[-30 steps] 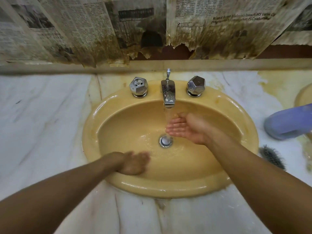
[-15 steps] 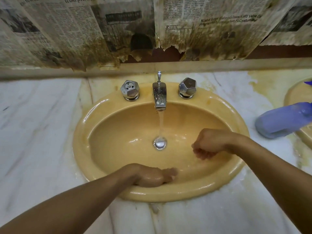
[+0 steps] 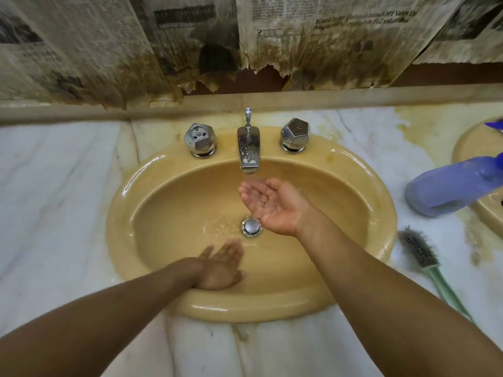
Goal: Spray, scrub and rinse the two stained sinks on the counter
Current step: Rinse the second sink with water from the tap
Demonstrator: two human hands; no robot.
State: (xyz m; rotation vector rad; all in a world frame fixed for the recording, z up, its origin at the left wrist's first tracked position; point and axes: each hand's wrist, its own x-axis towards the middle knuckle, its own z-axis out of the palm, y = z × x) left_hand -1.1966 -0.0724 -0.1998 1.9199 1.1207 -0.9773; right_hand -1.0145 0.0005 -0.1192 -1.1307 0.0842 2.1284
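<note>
A yellow oval sink [image 3: 152,186] fills the middle of the marble counter [image 3: 54,186]. Water runs from its chrome spout [image 3: 248,151] toward the drain [image 3: 251,227]. My right hand [image 3: 272,205] is cupped palm-up under the stream, holding nothing. My left hand [image 3: 221,265] lies open and flat against the wet near wall of the basin. Only the rim of a second yellow sink [image 3: 473,142] shows at the right edge.
A purple spray bottle [image 3: 449,186] lies on its side between the two sinks. A scrub brush [image 3: 424,257] with a green handle lies on the counter right of the basin. Two chrome knobs [image 3: 200,140] flank the spout. Stained newspaper [image 3: 299,44] hangs on the wall.
My right hand rose from a curled pose low in the basin to cup water under the spout. My left hand slid left along the near wall and now lies flat.
</note>
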